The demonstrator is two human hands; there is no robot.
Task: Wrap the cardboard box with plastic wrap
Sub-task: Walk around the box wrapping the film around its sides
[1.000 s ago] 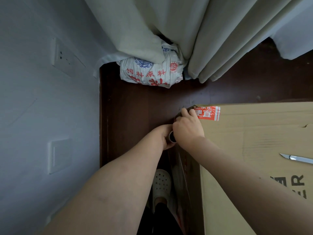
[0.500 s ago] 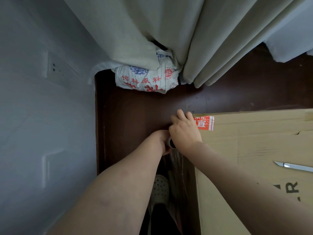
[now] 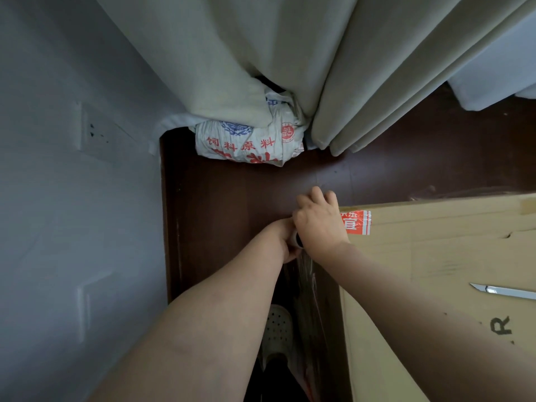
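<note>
A large brown cardboard box [image 3: 435,256] fills the right side, with a red and white tape patch near its far left corner. At that corner both hands hold a roll of plastic wrap [image 3: 298,243]; only the dark end of its tube shows between them. My left hand [image 3: 285,242] grips the roll from the left, mostly hidden behind the wrist. My right hand [image 3: 317,221] curls over the roll's top at the box corner. Clear plastic film [image 3: 307,285] stretches down the box's left side towards me.
A utility knife [image 3: 504,292] lies on the box top at the right. A printed sack [image 3: 249,143] sits on the dark wood floor [image 3: 226,204] under pale curtains [image 3: 290,53]. A grey wall [image 3: 72,198] with a socket runs close on the left. A white perforated shoe [image 3: 277,335] shows below.
Both hands with the roll have moved a little past the box's far left corner. The right hand now covers more of the red tape patch.
</note>
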